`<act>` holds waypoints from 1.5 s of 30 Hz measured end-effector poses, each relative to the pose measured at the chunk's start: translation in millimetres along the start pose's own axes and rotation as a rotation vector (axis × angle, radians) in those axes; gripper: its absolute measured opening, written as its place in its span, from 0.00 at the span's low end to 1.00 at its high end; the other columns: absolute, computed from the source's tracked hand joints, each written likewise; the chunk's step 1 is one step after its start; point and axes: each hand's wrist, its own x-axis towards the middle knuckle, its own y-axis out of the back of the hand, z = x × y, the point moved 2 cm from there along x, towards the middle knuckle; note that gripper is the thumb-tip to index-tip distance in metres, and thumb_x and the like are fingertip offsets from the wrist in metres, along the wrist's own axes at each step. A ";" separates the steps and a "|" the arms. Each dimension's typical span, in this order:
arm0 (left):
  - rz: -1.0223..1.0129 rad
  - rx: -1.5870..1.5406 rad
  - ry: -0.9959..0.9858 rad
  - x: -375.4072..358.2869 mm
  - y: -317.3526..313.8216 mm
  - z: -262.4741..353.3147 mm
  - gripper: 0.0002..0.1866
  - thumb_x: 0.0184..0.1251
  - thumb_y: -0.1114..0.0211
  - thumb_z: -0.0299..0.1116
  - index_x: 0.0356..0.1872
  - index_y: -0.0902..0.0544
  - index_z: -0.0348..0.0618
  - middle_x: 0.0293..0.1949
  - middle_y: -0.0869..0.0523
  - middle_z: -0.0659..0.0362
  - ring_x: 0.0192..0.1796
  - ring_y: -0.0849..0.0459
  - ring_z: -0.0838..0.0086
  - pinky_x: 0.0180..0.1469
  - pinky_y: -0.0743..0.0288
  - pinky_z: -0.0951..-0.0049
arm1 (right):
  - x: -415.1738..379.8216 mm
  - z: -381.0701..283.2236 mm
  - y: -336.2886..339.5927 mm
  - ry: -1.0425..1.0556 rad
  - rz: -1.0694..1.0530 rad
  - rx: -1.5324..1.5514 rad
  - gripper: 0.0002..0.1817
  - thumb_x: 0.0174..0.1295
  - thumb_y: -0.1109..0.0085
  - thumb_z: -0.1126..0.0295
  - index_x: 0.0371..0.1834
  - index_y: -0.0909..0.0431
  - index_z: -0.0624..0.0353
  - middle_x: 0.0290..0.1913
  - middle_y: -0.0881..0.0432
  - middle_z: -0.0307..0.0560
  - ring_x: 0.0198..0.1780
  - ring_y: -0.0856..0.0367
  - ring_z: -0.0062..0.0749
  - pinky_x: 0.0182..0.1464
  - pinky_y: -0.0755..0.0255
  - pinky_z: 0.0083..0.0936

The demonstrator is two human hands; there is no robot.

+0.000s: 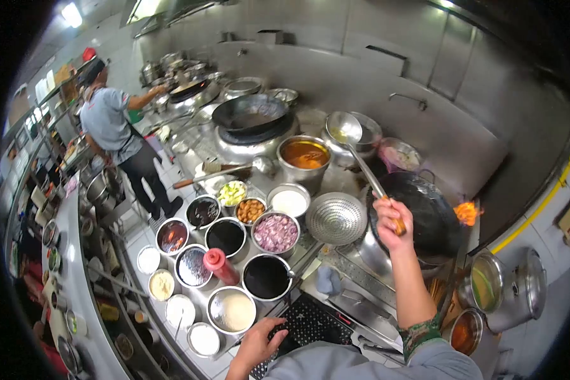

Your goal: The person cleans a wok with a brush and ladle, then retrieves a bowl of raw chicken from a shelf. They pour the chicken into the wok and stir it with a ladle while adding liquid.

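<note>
My right hand [392,223] is wrapped round the wooden handle of a ladle [367,171]. The ladle's bowl is held over a metal pot [367,130] at the back, with a little yellowish liquid in it. Right beside this hand is a black wok [424,218] on the burner, and orange flame [467,213] shows at its right edge. Low in the view, my left hand [263,345] has its fingers apart and holds nothing. It is nearest a bowl of pale sauce [232,310].
A perforated strainer [336,218] lies left of the wok. Behind it stands a pot of orange oil [304,154]. Several seasoning bowls, chopped onion [276,233] and a red squeeze bottle [220,266] crowd the left. A co-worker [117,126] stands at another wok farther left.
</note>
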 end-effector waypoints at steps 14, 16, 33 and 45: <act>-0.132 0.069 -0.222 31.4 -94.2 80.7 0.14 0.64 0.32 0.31 0.49 0.17 0.39 0.45 0.14 0.48 0.48 0.16 0.52 0.51 0.22 0.62 | -264.7 -100.5 -64.2 0.163 0.758 -1.221 0.36 0.63 0.46 0.78 0.75 0.46 0.57 0.30 0.27 0.39 0.23 0.28 0.21 0.19 0.34 0.22; -0.201 0.056 -0.239 34.9 -114.1 98.1 0.15 0.63 0.31 0.30 0.50 0.17 0.38 0.47 0.14 0.48 0.49 0.15 0.52 0.52 0.23 0.62 | -287.0 -110.8 -63.1 0.098 0.890 -1.443 0.37 0.63 0.47 0.79 0.77 0.48 0.58 0.30 0.28 0.38 0.23 0.29 0.20 0.21 0.34 0.22; -0.177 0.092 -0.142 -11.1 -199.1 134.5 0.15 0.61 0.30 0.28 0.50 0.17 0.39 0.46 0.14 0.48 0.47 0.15 0.53 0.50 0.21 0.63 | -305.9 -191.2 -9.0 0.033 0.547 -0.335 0.02 0.67 0.50 0.76 0.41 0.31 0.57 0.34 0.26 0.41 0.25 0.29 0.16 0.16 0.35 0.15; -0.126 0.097 -0.107 -23.6 -197.2 135.3 0.15 0.63 0.31 0.30 0.50 0.18 0.40 0.45 0.14 0.49 0.46 0.15 0.53 0.48 0.21 0.63 | -307.5 -217.8 -76.4 0.106 0.755 -1.097 0.30 0.63 0.45 0.78 0.69 0.43 0.60 0.33 0.25 0.44 0.22 0.28 0.22 0.14 0.34 0.22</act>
